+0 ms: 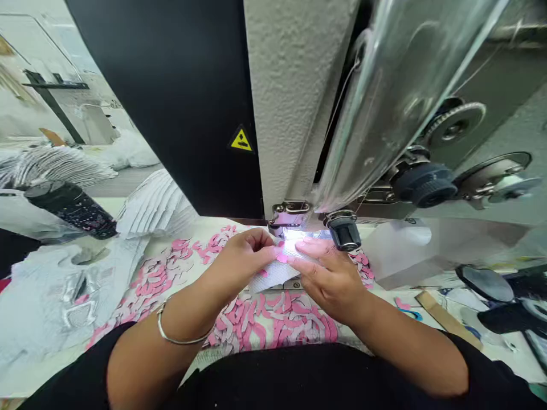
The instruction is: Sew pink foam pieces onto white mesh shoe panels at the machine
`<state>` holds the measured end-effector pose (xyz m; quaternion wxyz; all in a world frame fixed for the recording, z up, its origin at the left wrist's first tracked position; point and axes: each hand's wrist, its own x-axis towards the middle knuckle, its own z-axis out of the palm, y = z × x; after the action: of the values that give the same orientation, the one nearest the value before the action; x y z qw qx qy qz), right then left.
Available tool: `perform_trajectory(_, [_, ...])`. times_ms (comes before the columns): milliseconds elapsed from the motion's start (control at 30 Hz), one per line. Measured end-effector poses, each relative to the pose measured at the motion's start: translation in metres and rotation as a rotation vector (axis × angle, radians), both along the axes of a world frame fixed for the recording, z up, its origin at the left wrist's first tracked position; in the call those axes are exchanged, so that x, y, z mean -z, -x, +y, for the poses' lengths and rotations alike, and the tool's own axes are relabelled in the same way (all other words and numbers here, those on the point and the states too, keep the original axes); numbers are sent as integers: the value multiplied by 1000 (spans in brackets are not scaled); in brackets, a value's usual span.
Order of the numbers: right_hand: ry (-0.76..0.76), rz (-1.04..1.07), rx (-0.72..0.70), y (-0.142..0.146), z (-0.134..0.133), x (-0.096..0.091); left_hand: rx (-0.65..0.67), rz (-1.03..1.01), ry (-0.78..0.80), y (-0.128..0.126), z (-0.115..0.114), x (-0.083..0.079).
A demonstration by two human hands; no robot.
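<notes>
A white textured fabric piece (273,276) lies under the lit needle area of a sewing machine (294,114). A small curved pink piece (282,257) rests on top of it. My left hand (245,256) pinches the pink piece between thumb and bent index finger at the fabric's left side. My right hand (329,276) lies on the fabric's right side, its fingers stretched out and pressing toward the needle area. Glare and the fingers hide where the needle meets the fabric.
Many loose pink pieces (277,322) cover the table around the machine bed. Stacked white fabric pieces (156,205) and a dark cylinder (72,208) are at left. To the right lie blue-handled scissors (410,312) and a brown strip (447,319). The machine's dark knob (345,233) hangs close above my right hand.
</notes>
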<state>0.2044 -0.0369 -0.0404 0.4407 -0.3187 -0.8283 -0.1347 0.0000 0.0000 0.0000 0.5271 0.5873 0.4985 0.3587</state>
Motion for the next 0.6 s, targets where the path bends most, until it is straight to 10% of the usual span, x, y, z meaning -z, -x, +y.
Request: perform_trajectory(600, [31,-27,-4,0,1,-4,4,-230,127,-6,-1,-3])
